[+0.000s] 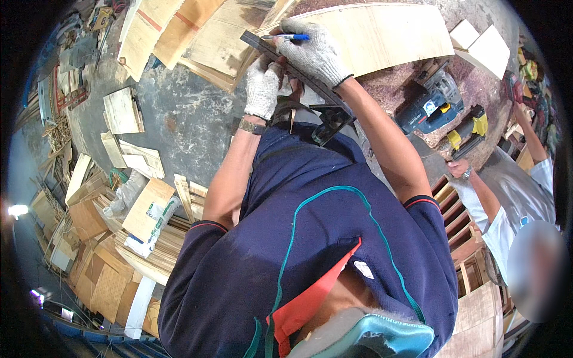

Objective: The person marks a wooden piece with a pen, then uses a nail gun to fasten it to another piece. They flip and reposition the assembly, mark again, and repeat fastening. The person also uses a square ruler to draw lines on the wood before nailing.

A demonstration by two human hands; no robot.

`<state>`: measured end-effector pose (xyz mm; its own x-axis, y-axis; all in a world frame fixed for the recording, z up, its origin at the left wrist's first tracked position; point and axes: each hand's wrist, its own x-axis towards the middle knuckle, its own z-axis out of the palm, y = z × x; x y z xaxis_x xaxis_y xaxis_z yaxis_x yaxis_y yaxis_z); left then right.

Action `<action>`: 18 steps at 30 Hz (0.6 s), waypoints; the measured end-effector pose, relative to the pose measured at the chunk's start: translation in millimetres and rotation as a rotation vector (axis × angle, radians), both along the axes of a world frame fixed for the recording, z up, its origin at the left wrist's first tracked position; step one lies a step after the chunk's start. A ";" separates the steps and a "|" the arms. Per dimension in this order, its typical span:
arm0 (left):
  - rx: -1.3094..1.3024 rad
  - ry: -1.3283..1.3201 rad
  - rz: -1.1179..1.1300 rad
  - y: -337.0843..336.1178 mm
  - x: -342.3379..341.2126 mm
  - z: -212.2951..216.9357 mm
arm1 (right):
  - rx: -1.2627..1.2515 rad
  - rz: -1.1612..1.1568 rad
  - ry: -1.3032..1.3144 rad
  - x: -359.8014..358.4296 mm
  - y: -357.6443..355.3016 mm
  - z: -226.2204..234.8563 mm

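Note:
Both of my hands wear whitish knit gloves. My right hand (314, 55) is closed around a blue-and-white pen (292, 37), its tip pointing left near the end of a dark straight bar (258, 43). Close by on the left, my left hand (264, 88) has its fingers curled against the bar's lower side. The bar slants down to the right below my right hand, toward a black bracket-like part (330, 123) in front of my waist. Just beyond the hands lies a pale curved wooden panel (382, 37). What the left fingertips grip is partly hidden.
A blue power tool (428, 110) and a yellow-and-black tool (467, 132) lie on the brownish surface at right. Another person (507, 185) works at far right. Wood panels (221, 36) lie far left of my hands; stacked boards (149, 250) and offcuts (123, 111) cover the left side.

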<state>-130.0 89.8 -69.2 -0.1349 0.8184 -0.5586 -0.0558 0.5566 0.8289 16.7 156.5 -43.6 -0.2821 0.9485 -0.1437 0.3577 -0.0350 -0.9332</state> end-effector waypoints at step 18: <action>-0.014 0.002 -0.012 0.4 -2.1 -2.2 | -0.029 0.010 0.031 -1.4 3.8 -8.5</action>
